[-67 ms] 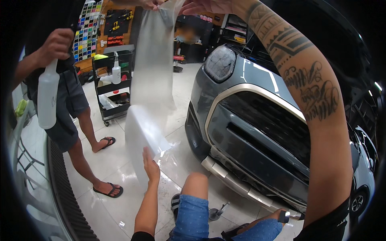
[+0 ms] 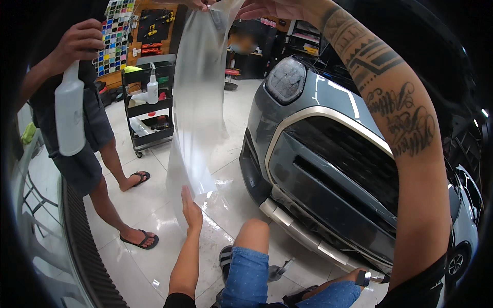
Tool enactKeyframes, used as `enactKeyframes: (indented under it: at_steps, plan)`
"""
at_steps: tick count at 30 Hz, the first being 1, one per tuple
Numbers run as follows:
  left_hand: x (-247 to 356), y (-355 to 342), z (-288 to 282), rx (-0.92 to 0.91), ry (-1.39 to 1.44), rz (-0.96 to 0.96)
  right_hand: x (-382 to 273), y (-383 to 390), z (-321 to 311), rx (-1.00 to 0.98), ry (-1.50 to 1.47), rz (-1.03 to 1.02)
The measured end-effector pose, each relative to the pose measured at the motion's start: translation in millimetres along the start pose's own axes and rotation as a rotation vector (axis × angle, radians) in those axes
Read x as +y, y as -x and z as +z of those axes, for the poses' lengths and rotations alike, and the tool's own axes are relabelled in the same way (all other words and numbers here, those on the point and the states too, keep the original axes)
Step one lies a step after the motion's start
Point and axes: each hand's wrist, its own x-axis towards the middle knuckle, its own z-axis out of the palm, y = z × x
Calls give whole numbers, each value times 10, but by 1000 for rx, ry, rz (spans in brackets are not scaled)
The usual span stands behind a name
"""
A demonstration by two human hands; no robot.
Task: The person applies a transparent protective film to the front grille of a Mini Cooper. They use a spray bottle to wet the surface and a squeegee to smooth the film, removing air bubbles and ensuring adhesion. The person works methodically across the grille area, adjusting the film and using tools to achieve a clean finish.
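My left hand [image 2: 191, 210] rests against the lower part of a long, clear, wrinkled film [image 2: 197, 92], its fingers stretched upward. My tattooed right arm reaches up to the top edge, where my right hand [image 2: 272, 11] pinches the film's upper corner, partly cropped, lower fingers loosely extended. Another person's hand [image 2: 202, 4] grips the film at the top. At left, a standing co-worker's hand [image 2: 79, 41] holds a translucent spray bottle [image 2: 70, 115] beside dark shorts.
A grey car front [image 2: 328, 169] with beige trim fills the right, close to my knees. A black wheeled cart [image 2: 153, 131] holds bottles behind the film. A colour-swatch board [image 2: 114, 38] and tool wall [image 2: 151, 25] stand behind; a dark ribbed strip [image 2: 79, 231] borders the left floor.
The raised white fold in the film's lower part has flattened and narrowed. The co-worker's hand and bottle sit higher and farther right in the picture.
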Motion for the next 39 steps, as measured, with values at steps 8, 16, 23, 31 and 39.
enactKeyframes:
  at_steps: [8,16,23,31,39]
  plan:
    - [-243,46,49,-68,-60,-5,-41,-6,-23,40,14,13]
    - [-769,304,131,-203,-184,20,-157,55,40,126,79,-54]
    - [-1016,449,135,-347,-378,-52,-64,33,20,64,51,27]
    - [-1323,637,125,-513,-614,-147,53,-182,-213,39,86,18]
    - [-2185,2088,-417,-1039,-762,-756,50,-312,-165,-37,122,-56]
